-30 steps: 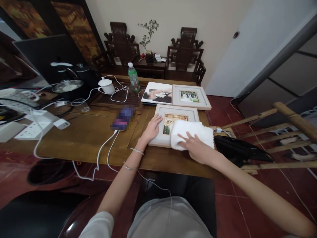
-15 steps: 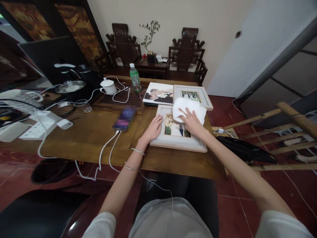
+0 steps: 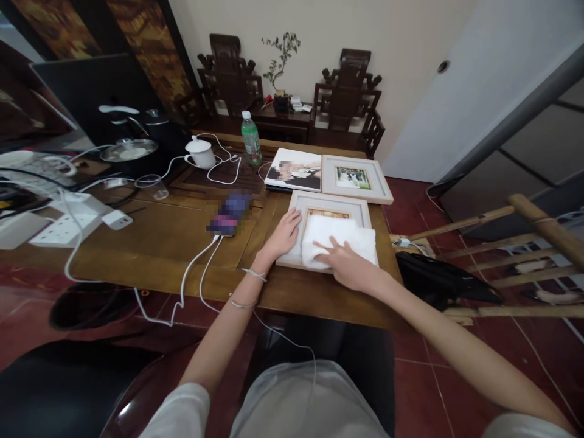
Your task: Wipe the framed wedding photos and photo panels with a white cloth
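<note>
Toward me, across the near frame (image 3: 295, 249), the white cloth (image 3: 351, 230) has slid: half a second ago it covered the far right corner, partly in front of the second frame (image 3: 352, 177); now it covers the lower part and most of the picture (image 3: 328, 213). I take this as one stroke of wiping back and forth, leaving the far side uncovered. My right fingers (image 3: 336, 247) are spread over the cloth — whether any tip hooks underneath, I cannot tell. My left fingers (image 3: 291, 220) stay open on the frame's left side, probably steadying it.

The near frame lies flat on the wooden surface (image 3: 292, 292), close to the edge nearest me, just in front of the second frame and a photo-covered stack (image 3: 294, 171). Its rim (image 3: 292, 264) is pale wood, its mat (image 3: 358, 213) whitish grey — only the picture's tan upper strip shows. The cloth looks thick and fluffy.
</note>
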A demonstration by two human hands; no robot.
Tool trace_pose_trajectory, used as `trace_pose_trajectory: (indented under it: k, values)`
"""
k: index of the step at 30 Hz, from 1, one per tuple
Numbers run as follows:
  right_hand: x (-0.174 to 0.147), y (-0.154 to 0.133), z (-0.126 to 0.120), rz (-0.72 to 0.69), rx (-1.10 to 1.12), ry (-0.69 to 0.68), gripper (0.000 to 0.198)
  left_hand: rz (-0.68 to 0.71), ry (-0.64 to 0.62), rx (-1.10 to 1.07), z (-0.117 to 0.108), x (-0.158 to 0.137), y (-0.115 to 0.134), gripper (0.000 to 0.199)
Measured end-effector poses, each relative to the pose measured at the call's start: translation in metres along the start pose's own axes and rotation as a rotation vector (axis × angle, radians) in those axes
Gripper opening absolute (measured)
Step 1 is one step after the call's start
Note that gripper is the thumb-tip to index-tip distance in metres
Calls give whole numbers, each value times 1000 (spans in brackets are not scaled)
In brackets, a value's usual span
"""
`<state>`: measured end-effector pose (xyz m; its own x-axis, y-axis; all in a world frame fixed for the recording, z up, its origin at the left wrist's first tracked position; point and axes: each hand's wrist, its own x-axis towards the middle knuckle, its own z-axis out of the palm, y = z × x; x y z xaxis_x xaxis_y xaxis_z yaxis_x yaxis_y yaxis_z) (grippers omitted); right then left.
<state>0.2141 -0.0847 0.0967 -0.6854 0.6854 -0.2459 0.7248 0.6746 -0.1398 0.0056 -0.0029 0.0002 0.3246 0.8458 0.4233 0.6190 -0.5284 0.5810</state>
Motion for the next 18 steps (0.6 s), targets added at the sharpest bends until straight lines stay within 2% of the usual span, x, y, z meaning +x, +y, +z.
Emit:
trace_pose_trajectory:
  k: [4, 8, 12, 18]
  values:
    - [-5, -23, 4, -114, -5, 37, 68, -127, -6, -111, -6, 1, 9, 45]
    - [29, -18, 13, -43, -140, 164, 53, -203, 38, -183, -6, 0, 15, 49]
    - [73, 4, 13, 54, -254, 259, 38, -154, 59, -166, -3, -1, 11, 49]
    - [123, 40, 2, 156, -326, 436, 29, -18, 18, -98, -5, -3, -1, 52]
